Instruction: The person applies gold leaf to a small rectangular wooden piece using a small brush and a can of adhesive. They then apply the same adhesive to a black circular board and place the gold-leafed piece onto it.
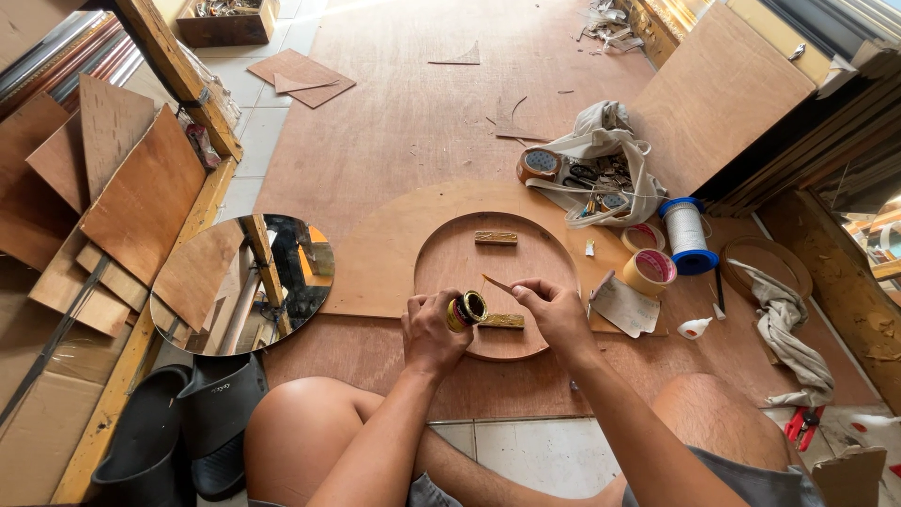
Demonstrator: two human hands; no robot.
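My left hand (432,330) grips a small open tin of glue (466,310), tilted with its mouth facing right. My right hand (554,312) pinches a thin wooden stick (496,283) whose tip points toward the tin's mouth. Both hands hover over an oval wooden board (526,258) that lies on a larger arch-shaped plywood piece (375,263). Two small wooden blocks rest on the oval, one at its far side (496,238) and one by my hands (503,322).
A round mirror (242,282) lies at the left, near stacked plywood offcuts (131,188) and black sandals (178,432). At the right are tape rolls (649,272), a spool of white cord (687,233), a cloth bag of tools (601,160), a rag (784,319), red pliers (803,424).
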